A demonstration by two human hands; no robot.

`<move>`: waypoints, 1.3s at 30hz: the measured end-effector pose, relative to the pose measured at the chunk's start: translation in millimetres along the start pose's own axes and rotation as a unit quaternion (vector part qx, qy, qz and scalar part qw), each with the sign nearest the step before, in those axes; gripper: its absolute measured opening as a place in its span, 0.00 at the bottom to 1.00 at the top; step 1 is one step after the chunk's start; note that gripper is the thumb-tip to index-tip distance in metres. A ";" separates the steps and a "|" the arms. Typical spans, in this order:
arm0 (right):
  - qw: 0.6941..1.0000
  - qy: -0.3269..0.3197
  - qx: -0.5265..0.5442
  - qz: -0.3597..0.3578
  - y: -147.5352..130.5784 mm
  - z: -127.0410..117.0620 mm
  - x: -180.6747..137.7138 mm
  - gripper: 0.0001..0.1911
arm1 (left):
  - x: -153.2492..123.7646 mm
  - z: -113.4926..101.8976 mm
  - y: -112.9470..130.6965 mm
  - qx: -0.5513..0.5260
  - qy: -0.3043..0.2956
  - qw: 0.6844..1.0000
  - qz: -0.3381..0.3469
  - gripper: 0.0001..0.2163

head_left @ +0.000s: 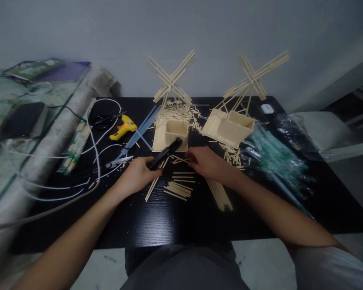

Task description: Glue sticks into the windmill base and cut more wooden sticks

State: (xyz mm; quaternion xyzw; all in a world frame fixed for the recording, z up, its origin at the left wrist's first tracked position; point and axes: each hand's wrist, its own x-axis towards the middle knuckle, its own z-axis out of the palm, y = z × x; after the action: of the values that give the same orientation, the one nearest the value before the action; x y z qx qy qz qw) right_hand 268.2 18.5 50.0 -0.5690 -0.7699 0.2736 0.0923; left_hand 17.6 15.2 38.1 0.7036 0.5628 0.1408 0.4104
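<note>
My left hand (139, 173) is closed around a long, narrow black tool (165, 154) whose exact kind I cannot make out. It points up and to the right, its far end in front of a windmill model (159, 139) built of thin wooden sticks. My right hand (207, 161) is pinched at the end of a thin wooden stick (180, 160) just above the table. Below and between the hands lie several short sticks (178, 189). A bundle of longer sticks (219, 194) lies under my right forearm, and a few more (153, 185) rest beside my left hand.
A second stick windmill (230, 125) stands at the right, near plastic wrapping (278, 157). On the left are a yellow glue gun (123, 128), scissors (118, 162) and looping white cables (97, 153). Stick offcuts (181, 110) are heaped behind the first windmill on the black table (157, 225).
</note>
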 end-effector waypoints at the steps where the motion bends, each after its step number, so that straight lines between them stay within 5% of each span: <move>1: 0.999 0.022 0.021 -0.010 -2.1 1.5 -0.4 0.09 | -0.8 -2.1 0.9 -0.032 0.014 0.999 0.009 0.13; 4: 0.977 0.065 0.195 -0.048 -14.3 7.1 -1.6 0.12 | -4.5 -4.9 6.0 -0.101 0.066 0.992 0.033 0.14; 7: 0.905 0.027 0.418 -0.079 -32.8 15.5 -2.4 0.15 | -8.0 -2.9 8.8 -0.144 0.104 0.982 0.065 0.14; 11: 0.858 0.040 0.508 -0.067 -51.6 24.5 -2.0 0.13 | -10.0 -0.6 8.9 -0.160 0.139 0.973 0.087 0.13; 18: 0.939 0.171 0.275 -0.114 -53.8 20.8 -1.7 0.09 | -12.5 -3.5 13.1 -0.206 0.174 0.960 0.072 0.13; 22: 0.955 0.193 0.171 -0.144 -53.8 23.1 -2.5 0.09 | -16.0 -7.8 15.1 -0.240 0.232 0.940 0.064 0.15; 32: 0.925 0.196 0.132 -0.296 -45.3 43.3 7.5 0.06 | -20.2 -0.9 20.7 -0.277 0.254 0.921 0.098 0.10; 39: 0.927 0.160 0.159 -0.300 -35.2 44.9 13.1 0.05 | -15.9 2.0 18.3 -0.315 0.247 0.911 0.103 0.09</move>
State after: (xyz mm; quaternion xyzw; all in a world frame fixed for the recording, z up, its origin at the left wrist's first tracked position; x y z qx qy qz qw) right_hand 214.4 9.3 28.9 -0.3250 -0.8262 0.2576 0.3814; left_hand 26.1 -0.7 54.5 0.5345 0.4968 0.5216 0.4421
